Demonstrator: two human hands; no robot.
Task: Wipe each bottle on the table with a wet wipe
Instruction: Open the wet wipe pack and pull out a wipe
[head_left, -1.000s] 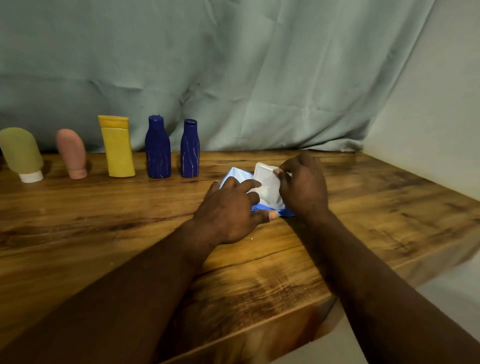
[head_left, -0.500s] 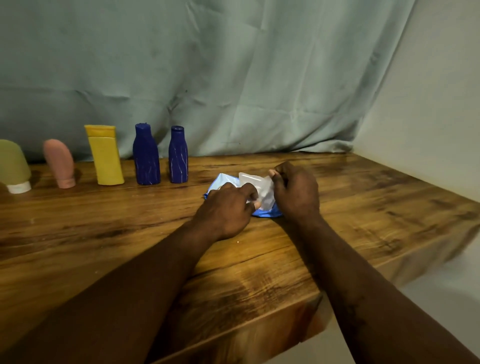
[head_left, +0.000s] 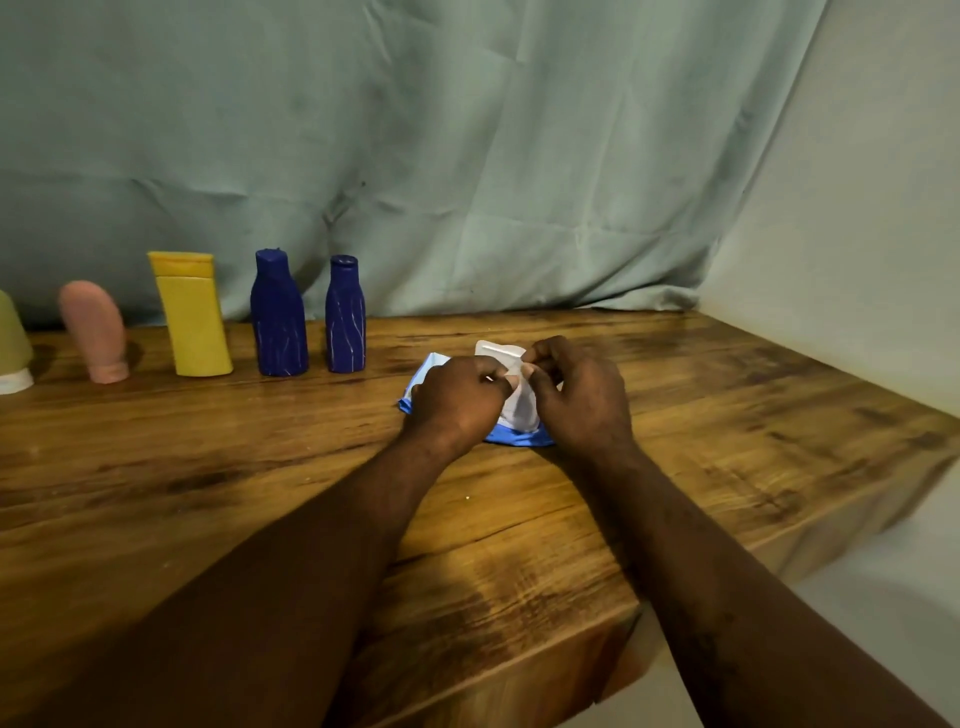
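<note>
Fingers (head_left: 480, 371) of left hand (head_left: 457, 402) and right hand (head_left: 582, 400) curled, pinching white flap (head_left: 497, 351) of blue wipe pack (head_left: 519, 440), frame centre, on wooden table (head_left: 208, 467). Mid-left row, standing: olive bottle (head_left: 10, 343) at edge, pink bottle (head_left: 96, 332), yellow bottle (head_left: 195, 322), wide blue bottle (head_left: 278, 317), slim blue bottle (head_left: 345, 317).

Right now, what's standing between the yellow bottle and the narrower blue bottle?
The wider blue bottle, upright, stands between the yellow bottle and the narrower blue bottle, touching neither. The head view shows it.
</note>
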